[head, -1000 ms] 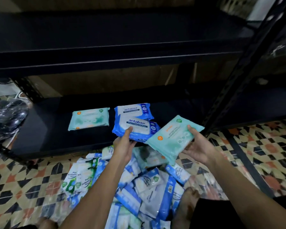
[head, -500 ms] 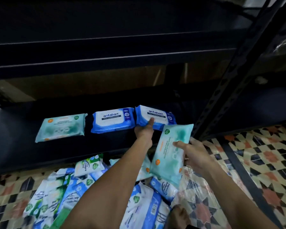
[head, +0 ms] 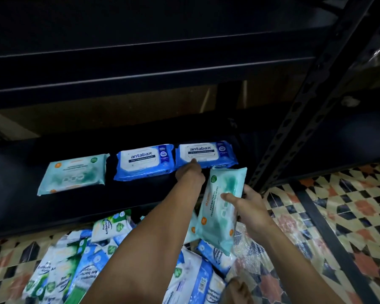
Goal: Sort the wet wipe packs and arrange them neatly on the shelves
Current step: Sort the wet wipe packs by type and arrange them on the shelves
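Left hand fingers touching the right antabax pack on the shelf, grip unclear, right hand fingers clamped on a teal pack

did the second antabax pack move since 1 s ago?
Yes. The right antabax pack went from overlapping the left antabax pack to lying beside it, nearer the shelf post, left hand touching it.

- Our left arm stretches forward, its hand at the near edge of the right-hand blue-and-white soft plastic Antabax pack, fingertips touching it.
- Our right hand sits just nearer us and right of that pack, thumb and fingers clamped round a pale teal soft plastic wipes pack, held upright.
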